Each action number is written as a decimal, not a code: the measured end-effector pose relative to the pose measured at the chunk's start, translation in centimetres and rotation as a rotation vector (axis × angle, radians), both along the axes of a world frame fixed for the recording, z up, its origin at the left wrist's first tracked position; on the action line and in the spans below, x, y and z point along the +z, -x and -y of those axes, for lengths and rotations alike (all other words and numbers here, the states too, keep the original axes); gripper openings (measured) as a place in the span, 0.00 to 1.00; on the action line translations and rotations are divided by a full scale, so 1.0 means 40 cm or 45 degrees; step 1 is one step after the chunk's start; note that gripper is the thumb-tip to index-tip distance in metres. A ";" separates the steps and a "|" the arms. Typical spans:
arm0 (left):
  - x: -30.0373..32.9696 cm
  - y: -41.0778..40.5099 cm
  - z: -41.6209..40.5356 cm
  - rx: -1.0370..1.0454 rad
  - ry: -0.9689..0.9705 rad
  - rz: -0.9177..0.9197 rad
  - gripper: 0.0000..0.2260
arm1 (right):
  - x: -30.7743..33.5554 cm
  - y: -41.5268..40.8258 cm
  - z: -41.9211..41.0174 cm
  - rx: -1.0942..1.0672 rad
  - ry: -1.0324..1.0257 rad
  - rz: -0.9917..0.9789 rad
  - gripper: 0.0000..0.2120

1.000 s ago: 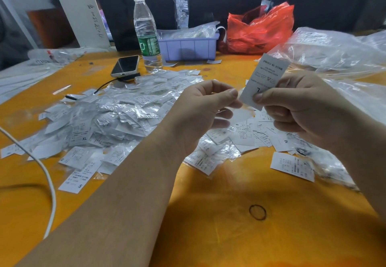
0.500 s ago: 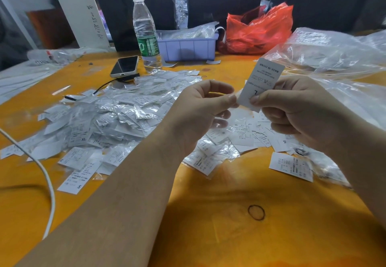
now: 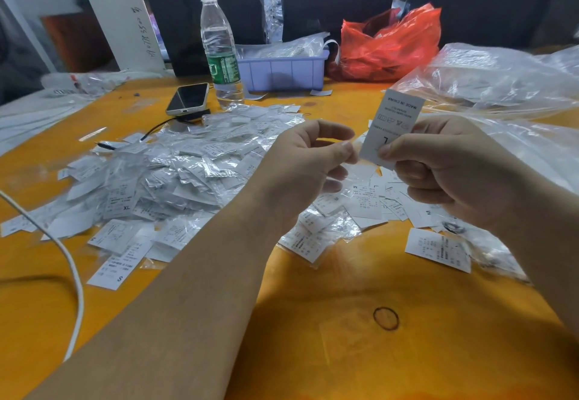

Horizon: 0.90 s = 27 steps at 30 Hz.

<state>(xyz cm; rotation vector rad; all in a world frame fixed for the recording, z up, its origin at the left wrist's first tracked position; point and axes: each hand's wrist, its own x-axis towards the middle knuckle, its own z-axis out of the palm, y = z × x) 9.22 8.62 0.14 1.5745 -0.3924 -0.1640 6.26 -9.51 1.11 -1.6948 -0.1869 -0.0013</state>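
One label (image 3: pixel 396 117) (marked L) is pinched by the right hand (image 3: pixel 448 174), left hand (image 3: pixel 300 174) curled beside it, grip unclear.

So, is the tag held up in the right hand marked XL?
No, the tag pinched in the right hand shows a single large letter L.

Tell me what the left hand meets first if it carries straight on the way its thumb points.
The white L label, pinched by the right hand. The left hand points its thumb at the label's lower left edge, seemingly just short of it, though depth is unclear.
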 end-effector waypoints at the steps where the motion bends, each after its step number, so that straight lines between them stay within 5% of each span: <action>1: 0.000 0.000 0.001 -0.001 -0.007 0.006 0.05 | 0.000 0.002 -0.003 -0.009 0.021 0.011 0.08; 13: 0.001 0.001 0.002 -0.033 0.025 -0.010 0.05 | -0.008 0.002 -0.012 -0.211 0.332 0.214 0.10; 21: 0.002 0.002 0.001 0.011 -0.021 0.004 0.06 | -0.002 0.005 -0.015 -0.153 0.200 0.189 0.10; 27: 0.000 0.002 0.003 0.053 -0.039 0.014 0.05 | 0.012 0.007 -0.016 -0.107 -0.020 0.136 0.23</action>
